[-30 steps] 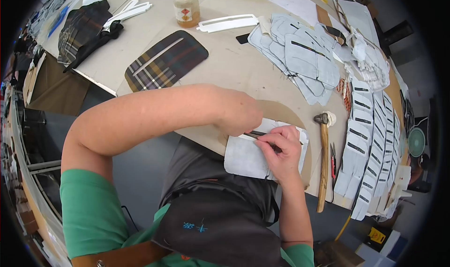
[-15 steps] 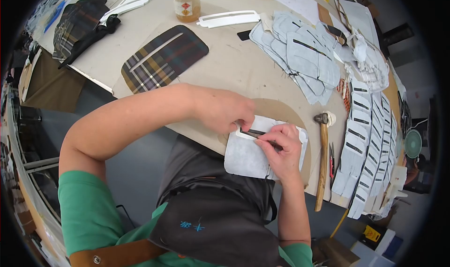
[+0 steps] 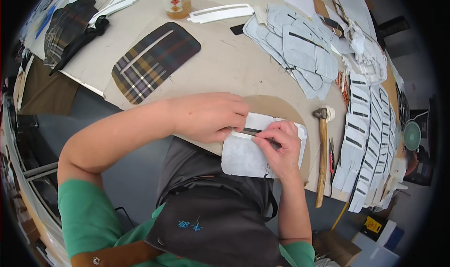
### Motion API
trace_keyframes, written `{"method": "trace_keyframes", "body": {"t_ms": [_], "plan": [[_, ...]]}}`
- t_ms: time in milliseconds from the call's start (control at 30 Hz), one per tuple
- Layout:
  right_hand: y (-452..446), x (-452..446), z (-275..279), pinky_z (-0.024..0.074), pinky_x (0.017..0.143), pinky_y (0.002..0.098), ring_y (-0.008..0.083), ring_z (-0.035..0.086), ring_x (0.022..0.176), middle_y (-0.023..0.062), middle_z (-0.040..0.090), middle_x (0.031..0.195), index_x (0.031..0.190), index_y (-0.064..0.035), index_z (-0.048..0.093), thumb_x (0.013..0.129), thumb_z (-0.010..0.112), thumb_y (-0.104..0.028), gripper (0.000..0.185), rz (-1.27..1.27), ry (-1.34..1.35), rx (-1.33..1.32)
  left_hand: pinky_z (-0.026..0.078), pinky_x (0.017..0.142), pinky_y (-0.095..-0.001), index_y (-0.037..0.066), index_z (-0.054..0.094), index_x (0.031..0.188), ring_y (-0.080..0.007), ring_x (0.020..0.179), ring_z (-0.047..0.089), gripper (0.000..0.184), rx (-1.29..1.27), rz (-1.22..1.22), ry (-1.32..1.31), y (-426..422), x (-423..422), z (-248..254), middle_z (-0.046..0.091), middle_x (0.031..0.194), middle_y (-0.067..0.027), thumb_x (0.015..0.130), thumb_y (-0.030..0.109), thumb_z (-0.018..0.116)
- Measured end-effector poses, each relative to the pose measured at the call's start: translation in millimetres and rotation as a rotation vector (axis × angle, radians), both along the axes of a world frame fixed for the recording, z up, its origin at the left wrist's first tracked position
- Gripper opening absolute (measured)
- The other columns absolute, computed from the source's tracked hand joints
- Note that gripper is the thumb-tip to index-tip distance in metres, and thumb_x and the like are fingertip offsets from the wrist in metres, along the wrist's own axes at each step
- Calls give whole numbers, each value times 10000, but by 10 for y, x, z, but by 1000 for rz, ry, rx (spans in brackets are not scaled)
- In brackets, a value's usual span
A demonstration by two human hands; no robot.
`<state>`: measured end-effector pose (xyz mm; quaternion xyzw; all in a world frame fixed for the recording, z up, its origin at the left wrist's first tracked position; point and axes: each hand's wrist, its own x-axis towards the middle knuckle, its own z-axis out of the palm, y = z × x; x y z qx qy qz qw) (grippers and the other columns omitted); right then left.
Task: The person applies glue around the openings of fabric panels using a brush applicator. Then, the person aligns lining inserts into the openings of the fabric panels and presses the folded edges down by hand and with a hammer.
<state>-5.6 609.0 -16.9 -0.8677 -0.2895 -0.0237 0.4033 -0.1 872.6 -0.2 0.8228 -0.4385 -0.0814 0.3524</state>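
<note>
A pale grey fabric panel (image 3: 246,156) with rounded corners lies at the table's front edge, close to my body. A dark slot crosses its upper part, with a white strip (image 3: 243,135) along the slot's lower edge. My left hand (image 3: 213,117) is closed at the slot's left end, its fingertips gripping the panel there. Thumb and fingers of my right hand (image 3: 282,147) pinch the slot's edge farther right. What lies right under the fingertips is hidden.
Right of the panel lie a wooden-handled hammer (image 3: 321,159) and red-handled snips (image 3: 331,157). Slotted grey panels (image 3: 304,49) are piled beyond, near rows of slotted strips (image 3: 356,126). A plaid panel (image 3: 157,61), a white slotted frame (image 3: 220,13) and a jar (image 3: 176,2) stand farther back.
My left hand has shifted slightly left and down along the slot, and its fingers have curled in. My right hand keeps its pinch in nearly the same place. The view has shifted slightly.
</note>
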Motion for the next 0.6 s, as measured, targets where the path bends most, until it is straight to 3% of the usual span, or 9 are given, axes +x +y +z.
{"method": "trace_keyframes", "body": {"t_ms": [67, 200, 367, 467, 533, 567, 600], "plan": [[-6, -16, -8, 398, 832, 362, 223, 562, 865, 5, 619, 841, 804, -119, 740, 707, 851, -109, 147, -4, 3, -2, 488, 906, -409, 45, 668, 970, -305, 1023, 584, 147, -19, 35, -98, 63, -82, -44, 606, 1075, -93, 826, 50, 693], [5, 11, -16, 399, 838, 365, 232, 565, 873, 15, 627, 849, 808, -113, 736, 713, 844, -107, 144, -5, 13, 10, 484, 965, -396, 53, 684, 1022, -292, 1082, 585, 174, -27, 111, -191, 160, -281, -111, 626, 1175, -81, 852, 77, 710], [24, 3, -23, 393, 863, 372, 237, 569, 888, 18, 635, 858, 802, -109, 729, 720, 836, -104, 135, -3, 6, 19, 486, 977, -408, 53, 695, 1073, -296, 1134, 586, 225, -167, 226, 18, 194, -327, -170, 641, 1223, -84, 850, 64, 724], [2, 21, 35, 426, 788, 354, 229, 577, 802, 33, 631, 801, 778, -92, 712, 746, 825, -102, 118, -7, -76, 5, 469, 984, -420, 52, 681, 1106, -303, 1141, 580, 272, -181, 359, -79, 88, -349, -34, 638, 1233, -84, 840, 69, 736], [63, -16, 149, 442, 665, 331, 214, 566, 679, 48, 611, 722, 755, -72, 691, 774, 815, -104, 129, -167, 242, 80, 456, 987, -420, 53, 670, 1127, -308, 1144, 570, 309, -151, 369, -126, -9, -318, 264, 629, 1222, -89, 830, 81, 750], [130, -30, 198, 431, 576, 323, 199, 551, 601, 56, 597, 677, 731, -56, 667, 791, 810, -112, 165, -120, 215, 125, 444, 991, -420, 54, 659, 1149, -313, 1147, 559, 347, -101, 378, -164, -40, -298, 376, 621, 1211, -94, 821, 92, 764], [188, -44, 203, 431, 576, 323, 199, 551, 601, 56, 597, 677, 731, -56, 667, 791, 810, -112, 165, -113, 205, 127, 444, 991, -420, 54, 659, 1149, -313, 1147, 559, 347, -101, 384, -175, -78, -269, 331, 621, 1211, -94, 821, 92, 764]]}}
